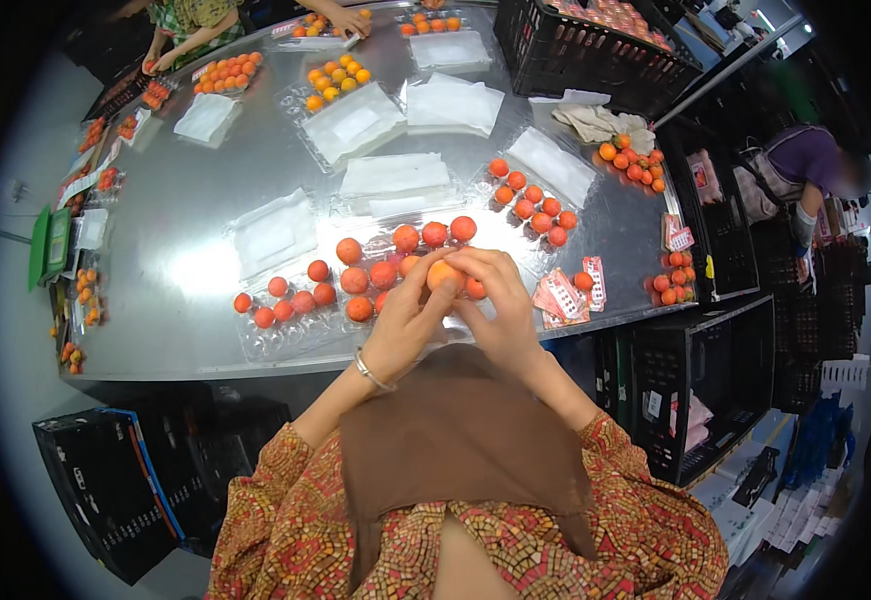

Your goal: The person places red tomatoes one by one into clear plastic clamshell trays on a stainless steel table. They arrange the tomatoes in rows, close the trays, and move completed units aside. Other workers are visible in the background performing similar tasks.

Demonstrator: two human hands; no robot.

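Note:
My left hand [408,311], with a bangle at its wrist, and my right hand [505,319] meet at the table's near edge. Between their fingertips they hold an orange tomato [444,276]. Beneath them lies a clear plastic clamshell tray with red tomatoes [354,280] in its pockets; my hands cover part of it. To the left, another clear tray [285,345] carries several smaller red tomatoes [303,302]. A third tray, up and to the right, holds a group of tomatoes [533,193]. White pads [394,174] line the trays' lids.
Printed cards [559,294] and loose tomatoes [634,166] lie on the metal table [173,300] to the right. A cloth [593,121] sits near a black crate [585,56]. A green scale [51,240] stands far left. Co-workers' hands [347,22] work across the table; another person [795,169] bends at right.

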